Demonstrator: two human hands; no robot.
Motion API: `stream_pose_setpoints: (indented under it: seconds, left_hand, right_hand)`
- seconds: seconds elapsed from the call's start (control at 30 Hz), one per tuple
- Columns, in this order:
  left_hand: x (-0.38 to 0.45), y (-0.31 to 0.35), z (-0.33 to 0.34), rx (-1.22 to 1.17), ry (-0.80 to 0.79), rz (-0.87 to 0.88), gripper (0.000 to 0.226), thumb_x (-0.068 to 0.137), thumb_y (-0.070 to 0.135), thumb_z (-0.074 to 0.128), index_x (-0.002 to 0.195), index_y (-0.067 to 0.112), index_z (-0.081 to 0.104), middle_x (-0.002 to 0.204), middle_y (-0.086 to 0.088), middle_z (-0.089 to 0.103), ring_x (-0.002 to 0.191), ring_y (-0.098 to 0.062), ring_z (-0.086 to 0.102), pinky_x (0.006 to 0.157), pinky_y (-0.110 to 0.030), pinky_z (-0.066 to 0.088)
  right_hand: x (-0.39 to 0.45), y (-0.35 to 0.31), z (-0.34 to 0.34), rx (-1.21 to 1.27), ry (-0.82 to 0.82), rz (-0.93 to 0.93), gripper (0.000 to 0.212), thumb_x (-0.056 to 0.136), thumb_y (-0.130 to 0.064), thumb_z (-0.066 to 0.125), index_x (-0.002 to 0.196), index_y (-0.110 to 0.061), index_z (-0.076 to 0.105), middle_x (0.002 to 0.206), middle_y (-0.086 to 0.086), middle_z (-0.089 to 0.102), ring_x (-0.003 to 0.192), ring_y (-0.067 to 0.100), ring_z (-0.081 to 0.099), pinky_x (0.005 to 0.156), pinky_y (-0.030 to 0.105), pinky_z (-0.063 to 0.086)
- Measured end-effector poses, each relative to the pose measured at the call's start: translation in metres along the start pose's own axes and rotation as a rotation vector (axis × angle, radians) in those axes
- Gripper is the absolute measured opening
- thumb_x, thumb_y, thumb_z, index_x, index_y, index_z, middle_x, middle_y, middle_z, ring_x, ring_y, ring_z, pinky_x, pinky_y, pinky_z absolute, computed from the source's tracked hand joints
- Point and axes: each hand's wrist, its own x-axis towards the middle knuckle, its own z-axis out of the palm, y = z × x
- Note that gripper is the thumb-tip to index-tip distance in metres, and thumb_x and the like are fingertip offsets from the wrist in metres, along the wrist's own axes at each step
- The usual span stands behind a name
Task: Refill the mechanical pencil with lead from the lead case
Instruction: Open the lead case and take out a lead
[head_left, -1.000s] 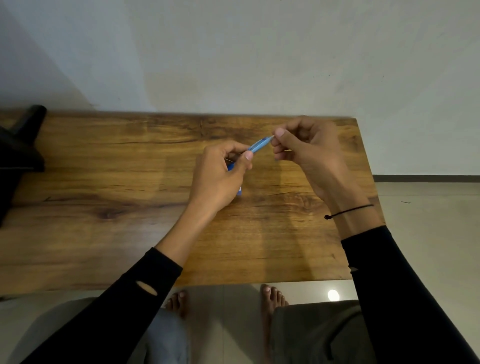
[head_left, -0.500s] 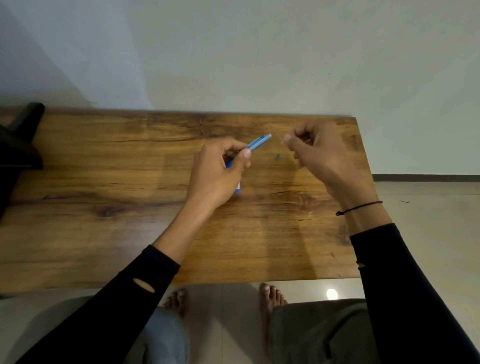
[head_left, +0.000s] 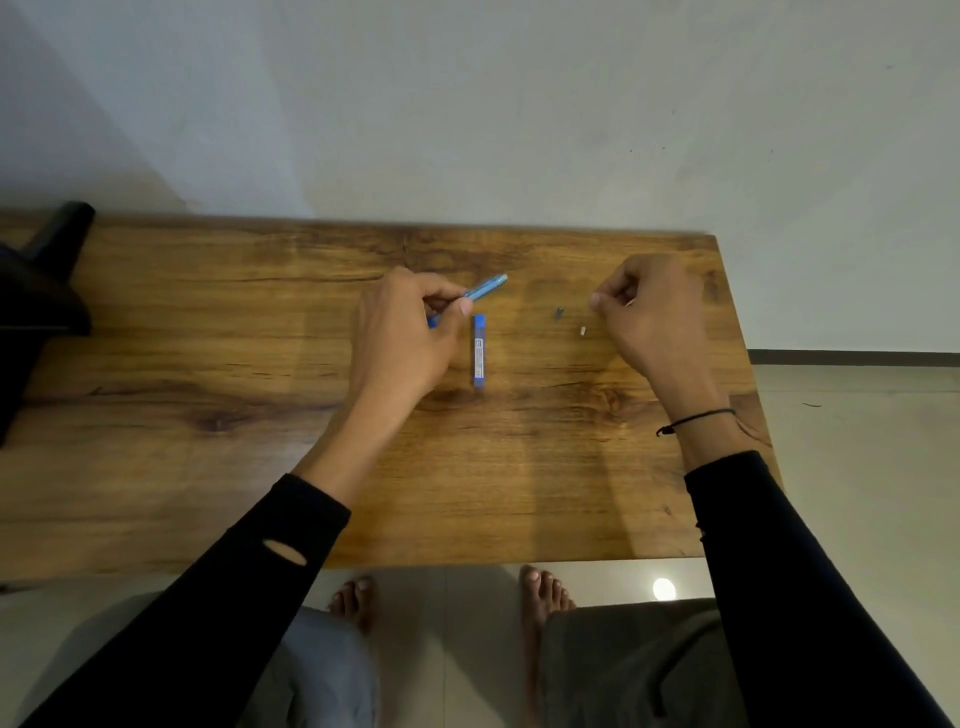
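My left hand grips a light-blue mechanical pencil, whose free end points up and to the right above the wooden table. The blue lead case lies flat on the table just right of that hand, untouched. A small dark cap and a tiny white piece lie on the wood further right. My right hand hovers beside the white piece with fingers curled and thumb against the fingertips; I see nothing in it.
A black object stands at the table's far left edge. The table's back edge meets a pale wall. Below the front edge are my bare feet on a tiled floor.
My right hand left the pencil's end and moved right. The dark cap, then the white piece, now lie on the table. My left hand shifted left, uncovering the lead case.
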Motion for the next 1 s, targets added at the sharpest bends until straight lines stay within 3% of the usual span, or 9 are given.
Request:
stream_pose_setpoints:
  seconds: [0.17,0.33,0.43,0.53,0.63,0.73,0.87,1.0]
  left_hand:
    - [0.007,-0.009,0.000,0.248,0.012,0.039,0.026,0.098,0.024,0.078,0.123,0.026,0.081,0.114,-0.005,0.073,0.109,-0.027,0.068,0.092,-0.047,0.056]
    - [0.012,-0.011,0.006,0.328,0.054,0.051,0.024,0.098,0.025,0.077,0.121,0.027,0.082,0.111,-0.003,0.076,0.116,-0.029,0.064,0.086,-0.038,0.049]
    - [0.013,-0.012,0.006,0.328,0.072,0.078,0.026,0.096,0.026,0.078,0.122,0.027,0.081,0.112,-0.002,0.076,0.114,-0.027,0.066,0.081,-0.032,0.041]
    - [0.014,-0.014,0.003,0.264,0.053,0.079,0.024,0.093,0.030,0.081,0.116,0.026,0.083,0.109,0.001,0.077,0.109,-0.021,0.070,0.084,-0.033,0.050]
    - [0.015,-0.012,-0.001,0.203,0.060,0.094,0.016,0.092,0.032,0.081,0.107,0.025,0.084,0.103,0.003,0.078,0.096,-0.012,0.071,0.080,-0.029,0.052]
    - [0.016,-0.009,-0.006,0.144,0.047,0.112,0.008,0.093,0.031,0.077,0.097,0.028,0.084,0.092,0.010,0.078,0.077,-0.002,0.067,0.074,-0.025,0.053]
    - [0.021,-0.006,-0.010,-0.006,-0.012,0.055,0.011,0.094,0.037,0.079,0.093,0.029,0.086,0.076,0.024,0.072,0.070,0.007,0.067,0.063,-0.008,0.045]
    - [0.025,-0.008,-0.012,-0.288,-0.093,-0.083,0.014,0.093,0.036,0.082,0.084,0.026,0.086,0.068,0.013,0.078,0.068,0.002,0.070,0.069,-0.026,0.057]
  right_hand:
    - [-0.009,-0.017,0.004,0.064,0.061,-0.036,0.013,0.092,-0.016,0.076,0.081,-0.017,0.069,0.075,-0.008,0.067,0.069,0.000,0.059,0.057,0.023,0.042]
    - [-0.038,-0.047,0.037,-0.029,-0.059,-0.080,0.017,0.088,-0.032,0.073,0.084,-0.016,0.068,0.080,0.002,0.071,0.078,0.030,0.069,0.068,0.041,0.057]
    - [-0.059,-0.061,0.060,-0.189,-0.036,-0.162,0.029,0.085,-0.043,0.074,0.090,-0.016,0.062,0.093,0.009,0.071,0.085,0.039,0.069,0.059,0.037,0.044]
    - [-0.071,-0.069,0.072,-0.281,0.020,-0.192,0.034,0.084,-0.041,0.076,0.097,-0.014,0.060,0.096,0.009,0.067,0.081,0.035,0.070,0.051,0.030,0.026]
    - [-0.072,-0.070,0.074,-0.280,0.045,-0.167,0.028,0.085,-0.036,0.076,0.089,-0.016,0.056,0.088,0.007,0.060,0.076,0.032,0.066,0.049,0.027,0.013]
    - [-0.070,-0.070,0.072,-0.259,0.046,-0.150,0.032,0.083,-0.032,0.076,0.079,-0.017,0.048,0.081,0.002,0.051,0.068,0.026,0.049,0.050,0.029,0.019]
    - [-0.068,-0.072,0.063,-0.257,0.111,-0.191,0.021,0.081,-0.032,0.072,0.081,-0.015,0.059,0.082,0.003,0.060,0.067,0.025,0.049,0.052,0.030,0.027]
    - [-0.070,-0.072,0.054,-0.194,0.151,-0.268,0.019,0.083,-0.028,0.072,0.085,-0.014,0.060,0.078,0.004,0.065,0.061,0.024,0.050,0.055,0.032,0.031]
